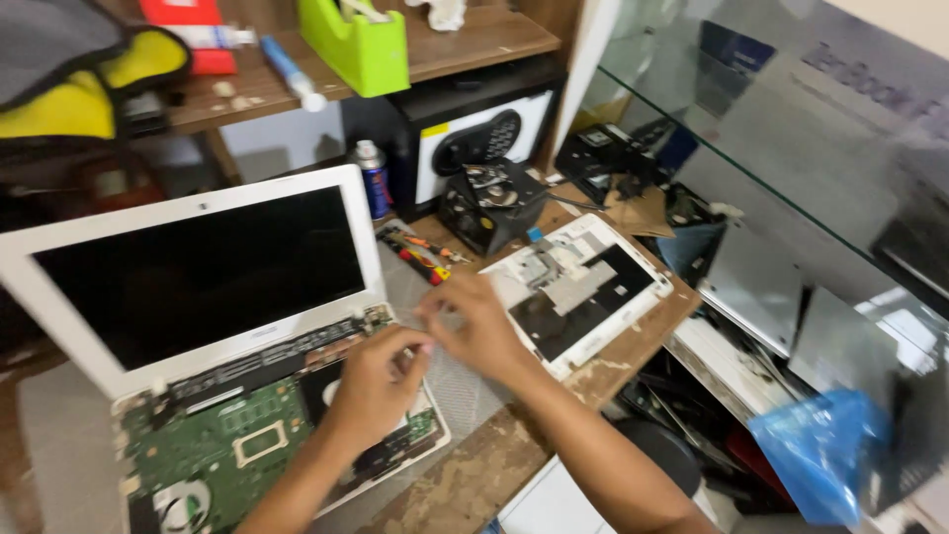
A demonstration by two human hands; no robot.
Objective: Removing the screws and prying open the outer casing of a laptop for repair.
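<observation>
left hand point(374, 384) and right hand point(481, 318), fingers curled (whether either grip holds anything cannot be told), over the opened white laptop with bare green circuit board point(213, 450); white plastic keyboard cover point(583, 287) lies beside on the wooden tabletop point(474, 480).

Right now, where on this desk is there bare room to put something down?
One bare strip: the grey mat between the open laptop and the white cover panel, though both hands, left hand and right hand, hover there. The worn wooden edge in front is also bare. Behind, screwdrivers, a spray can and a black box crowd it.
</observation>
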